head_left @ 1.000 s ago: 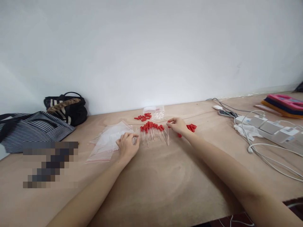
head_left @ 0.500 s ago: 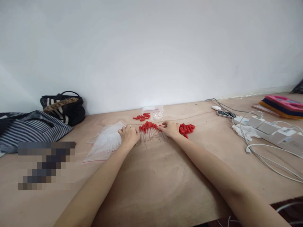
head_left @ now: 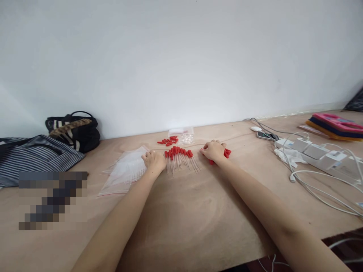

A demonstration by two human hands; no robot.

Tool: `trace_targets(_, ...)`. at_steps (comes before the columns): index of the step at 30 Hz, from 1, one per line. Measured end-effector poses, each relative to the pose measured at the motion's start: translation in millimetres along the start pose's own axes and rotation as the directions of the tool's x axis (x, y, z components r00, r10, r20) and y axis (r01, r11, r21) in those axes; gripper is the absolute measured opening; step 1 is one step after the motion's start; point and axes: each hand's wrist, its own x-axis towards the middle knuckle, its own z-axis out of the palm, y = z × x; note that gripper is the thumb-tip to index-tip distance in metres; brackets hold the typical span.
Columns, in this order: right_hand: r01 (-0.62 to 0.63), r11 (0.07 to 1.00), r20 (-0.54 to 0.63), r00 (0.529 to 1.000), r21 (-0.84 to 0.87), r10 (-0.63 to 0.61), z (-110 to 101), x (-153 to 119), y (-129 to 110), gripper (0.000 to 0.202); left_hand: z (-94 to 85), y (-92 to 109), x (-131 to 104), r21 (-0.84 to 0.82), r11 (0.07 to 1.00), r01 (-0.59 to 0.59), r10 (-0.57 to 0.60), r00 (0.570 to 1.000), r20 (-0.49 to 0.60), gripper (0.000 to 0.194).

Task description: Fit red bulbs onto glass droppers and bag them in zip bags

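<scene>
Several thin clear tubes with red rubber bulbs, like droppers, lie fanned out on the wooden table between my hands. My left hand, fingers curled, rests just left of them, beside clear zip bags of thin clear tubes; whatever its fingertips hold is hidden. Over on the right, my right hand is closed above a pile of loose red rubber bulbs, partly covering it. A bit of red shows at its thumb and fingertips, seemingly a bulb.
Behind the droppers lie more red bulbs and a small clear bag against the wall. Bags stand at left. A power strip with white chargers, cables, a phone and stacked coloured boards occupy the right.
My right hand has moved right, away from the fanned droppers to the pile of red bulbs, leaving the row's right end uncovered. My left hand stays nearly in place. The view shifts slightly.
</scene>
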Motion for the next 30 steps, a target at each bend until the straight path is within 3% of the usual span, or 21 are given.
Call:
trace_targets(4, -0.072, 0.994, 0.024, 0.997, -0.088, 0.074, 8, 4, -13, 0.034, -21.3, -3, -17, -0.02, 0.999, -0.027, 0.026, 0.999, -0.041, 0.032)
trace_targets(7, -0.093, 0.992, 0.02, 0.995, -0.085, 0.095, 8, 6, -17, 0.032, -30.8, -6, -41, -0.08, 0.974, -0.214, 0.199, 0.966, -0.164, 0.027)
trace_targets(9, -0.087, 0.994, 0.013, 0.996, -0.073, 0.088, 4, 6, -20, 0.029, -27.8, -9, -58, -0.134, 0.897, -0.422, 0.392, 0.898, -0.2, 0.021)
trace_targets(12, -0.034, 0.999, 0.004, 0.999, -0.042, 0.034, -7, -4, -22, 0.026, -12.2, -16, -79, -0.217, 0.722, -0.657, 0.613, 0.753, -0.241, 0.023)
trace_targets(15, 0.09, 0.994, 0.006, 0.996, 0.063, -0.091, -16, -28, -16, 0.022, 4.6, -21, -90, -0.254, 0.596, -0.762, 0.69, 0.648, -0.322, 0.024)
trace_targets(17, 0.284, 0.893, -0.016, 0.955, 0.35, -0.298, -18, -51, -6, 0.02, 11.5, -23, -93, -0.261, 0.558, -0.787, 0.692, 0.616, -0.377, 0.024)
trace_targets(20, 0.433, 0.682, -0.098, 0.876, 0.589, -0.472, -15, -83, 10, 0.032, 14.3, -21, -97, -0.289, 0.543, -0.788, 0.67, 0.614, -0.417, 0.024)
trace_targets(24, 0.406, 0.56, -0.126, 0.873, 0.723, -0.47, -4, -104, 16, 0.011, 11.5, -17, -103, -0.365, 0.543, -0.756, 0.638, 0.654, -0.406, 0.021)
trace_targets(27, 0.407, 0.556, -0.078, 0.85, 0.725, -0.52, 0, -107, 11, 0.007, 9.6, -15, -105, -0.401, 0.55, -0.732, 0.633, 0.679, -0.372, 0.019)
trace_targets(30, 0.536, 0.643, -0.042, 0.785, 0.546, -0.618, -2, -109, 8, 0.006, 8.7, -15, -104, -0.418, 0.558, -0.717, 0.632, 0.694, -0.346, 0.018)
